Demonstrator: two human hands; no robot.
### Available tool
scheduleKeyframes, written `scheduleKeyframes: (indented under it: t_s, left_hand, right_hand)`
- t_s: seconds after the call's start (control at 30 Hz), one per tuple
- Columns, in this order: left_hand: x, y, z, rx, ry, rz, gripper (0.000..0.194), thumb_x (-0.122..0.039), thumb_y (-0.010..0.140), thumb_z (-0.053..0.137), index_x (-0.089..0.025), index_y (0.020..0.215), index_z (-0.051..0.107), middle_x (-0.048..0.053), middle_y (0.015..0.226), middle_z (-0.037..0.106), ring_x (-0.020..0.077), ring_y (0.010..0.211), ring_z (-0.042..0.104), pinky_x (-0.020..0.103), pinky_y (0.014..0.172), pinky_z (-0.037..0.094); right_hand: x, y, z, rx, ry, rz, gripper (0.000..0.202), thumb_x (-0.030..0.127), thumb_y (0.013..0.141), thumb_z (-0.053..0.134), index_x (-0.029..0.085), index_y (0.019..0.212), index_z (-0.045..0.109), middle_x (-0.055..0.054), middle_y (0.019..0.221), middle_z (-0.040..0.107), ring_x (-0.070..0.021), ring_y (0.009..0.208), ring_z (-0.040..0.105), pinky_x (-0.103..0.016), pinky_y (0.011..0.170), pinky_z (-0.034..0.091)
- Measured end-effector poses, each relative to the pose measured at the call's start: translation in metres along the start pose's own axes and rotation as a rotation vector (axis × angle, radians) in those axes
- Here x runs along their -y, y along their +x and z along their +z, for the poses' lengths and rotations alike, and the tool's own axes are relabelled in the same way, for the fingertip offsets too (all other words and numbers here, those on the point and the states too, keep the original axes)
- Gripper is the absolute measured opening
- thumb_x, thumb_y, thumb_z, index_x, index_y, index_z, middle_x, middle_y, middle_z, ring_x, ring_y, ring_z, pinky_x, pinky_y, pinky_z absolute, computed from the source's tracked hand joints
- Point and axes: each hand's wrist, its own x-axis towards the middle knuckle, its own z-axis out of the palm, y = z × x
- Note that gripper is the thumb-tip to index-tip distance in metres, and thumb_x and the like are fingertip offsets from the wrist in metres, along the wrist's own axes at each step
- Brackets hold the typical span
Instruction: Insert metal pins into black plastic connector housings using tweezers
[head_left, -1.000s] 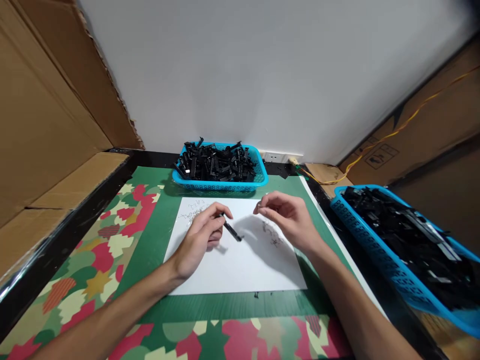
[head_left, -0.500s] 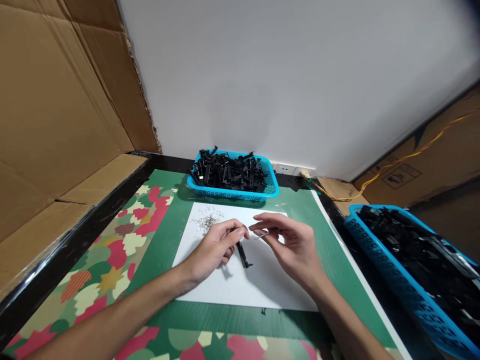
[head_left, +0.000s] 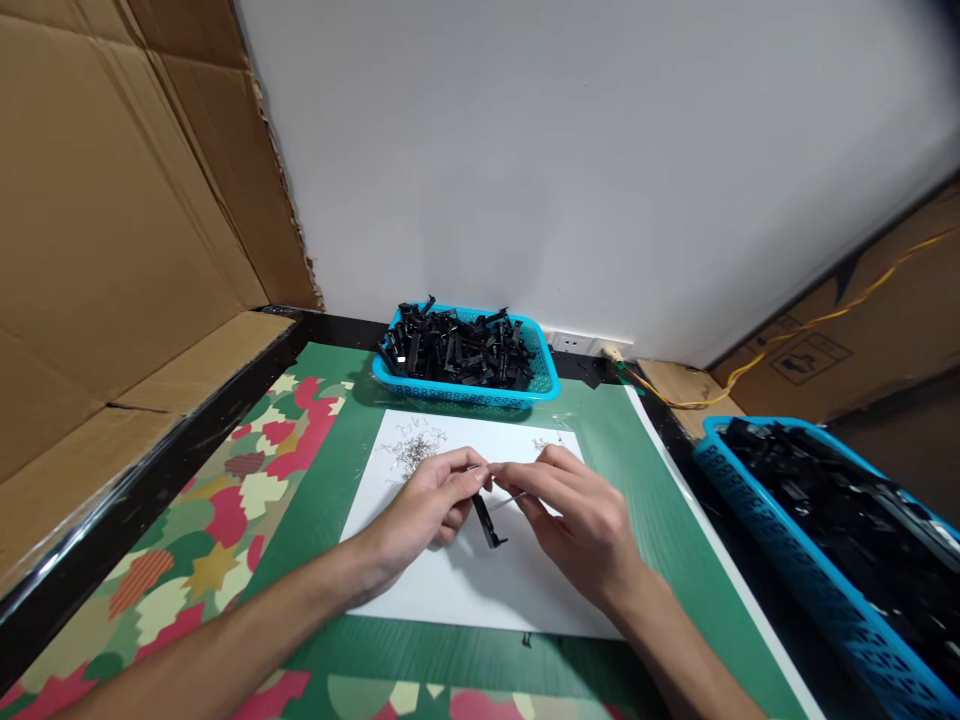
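Observation:
My left hand (head_left: pixel 431 500) pinches a narrow black plastic part (head_left: pixel 487 522), whose lower end sticks out downward over the white sheet (head_left: pixel 420 590). Close against it, my right hand (head_left: pixel 581 510) is closed on a thin metal tool (head_left: pixel 510 499), its kind too small to make out; the fingertips reach the top of the black part. Whether a small piece sits between the fingertips is hidden. Beyond my left hand, a pile of small metal springs or wire clips (head_left: pixel 415 452) lies on the sheet.
A blue basket (head_left: pixel 465 397) heaped with black plastic parts stands at the back by the wall. Another blue basket (head_left: pixel 817 580) of black parts is on the right. Cardboard (head_left: pixel 112 200) walls the left side. A power socket (head_left: pixel 571 341) with yellow-red wires (head_left: pixel 739 370) sits behind.
My right hand has moved left, its fingers now meeting the black part at my left fingertips. The left hand keeps its hold, almost in place.

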Motion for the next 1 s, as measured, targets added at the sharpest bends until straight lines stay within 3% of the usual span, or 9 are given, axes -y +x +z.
scheduleKeyframes:
  t_s: [0.13, 0.27, 0.47, 0.63, 0.77, 0.87, 1.0]
  left_hand:
    - [0.001, 0.001, 0.000, -0.005, 0.011, 0.010, 0.038, -0.057, 0.097, 0.066, -0.022, 0.092, 0.052, -0.009, 0.071, 0.025, 0.0068, 0.054, 0.015, 0.023, 0.048, 0.007]
    - [0.001, 0.003, -0.002, -0.009, 0.031, 0.018, 0.037, -0.058, 0.097, 0.065, -0.022, 0.094, 0.055, -0.009, 0.069, 0.023, 0.0066, 0.053, 0.014, 0.022, 0.047, 0.008]
    - [-0.011, 0.007, -0.022, -0.444, 0.076, 0.401, 0.033, -0.055, 0.097, 0.067, -0.022, 0.097, 0.061, -0.007, 0.067, 0.027, 0.0082, 0.054, 0.025, 0.019, 0.046, 0.016]
    - [-0.017, 0.011, -0.040, -0.615, -0.067, 0.500, 0.027, -0.049, 0.099, 0.066, -0.023, 0.095, 0.059, -0.006, 0.069, 0.031, 0.0083, 0.053, 0.027, 0.021, 0.045, 0.017]
    - [-0.015, 0.015, -0.044, -0.651, -0.136, 0.481, 0.025, -0.046, 0.096, 0.067, -0.023, 0.093, 0.057, -0.005, 0.074, 0.037, 0.0073, 0.053, 0.032, 0.020, 0.044, 0.018]
    - [-0.014, 0.016, -0.045, -0.657, -0.146, 0.477, 0.025, -0.046, 0.095, 0.066, -0.024, 0.092, 0.055, -0.006, 0.072, 0.037, 0.0075, 0.051, 0.033, 0.020, 0.043, 0.019]
    - [-0.014, 0.016, -0.044, -0.677, -0.135, 0.481, 0.024, -0.046, 0.094, 0.067, -0.024, 0.093, 0.056, -0.005, 0.069, 0.038, 0.0088, 0.052, 0.037, 0.020, 0.042, 0.020]
  right_hand:
    - [0.001, 0.002, 0.000, 0.054, 0.050, -0.010, 0.029, 0.003, 0.101, 0.057, 0.027, 0.109, 0.072, -0.002, 0.102, 0.081, -0.0212, 0.075, 0.057, -0.038, 0.069, 0.050]
    - [-0.006, 0.004, -0.008, 0.139, 0.111, 0.103, 0.026, 0.009, 0.105, 0.054, 0.027, 0.106, 0.072, -0.005, 0.095, 0.077, -0.0229, 0.083, 0.061, -0.038, 0.074, 0.051]
    - [-0.037, 0.000, -0.040, 0.392, 0.041, 0.320, 0.022, 0.016, 0.103, 0.058, 0.026, 0.098, 0.077, -0.007, 0.103, 0.075, -0.0245, 0.095, 0.068, -0.037, 0.080, 0.053]
    - [-0.053, -0.004, -0.045, 0.559, 0.031, 0.428, 0.018, 0.021, 0.101, 0.064, 0.026, 0.093, 0.080, -0.007, 0.102, 0.076, -0.0257, 0.094, 0.070, -0.037, 0.083, 0.053]
    - [-0.060, -0.006, -0.049, 0.582, 0.036, 0.496, 0.014, 0.021, 0.095, 0.072, 0.026, 0.086, 0.082, -0.007, 0.097, 0.078, -0.0267, 0.089, 0.072, -0.038, 0.080, 0.055]
    - [-0.057, -0.002, -0.052, 0.590, 0.060, 0.450, 0.021, 0.026, 0.100, 0.065, 0.027, 0.094, 0.085, -0.008, 0.103, 0.079, -0.0281, 0.094, 0.073, -0.040, 0.082, 0.056]
    - [-0.038, 0.014, -0.033, 0.503, 0.093, 0.408, 0.022, 0.026, 0.103, 0.062, 0.027, 0.106, 0.083, -0.009, 0.111, 0.080, -0.0275, 0.098, 0.074, -0.040, 0.083, 0.057]
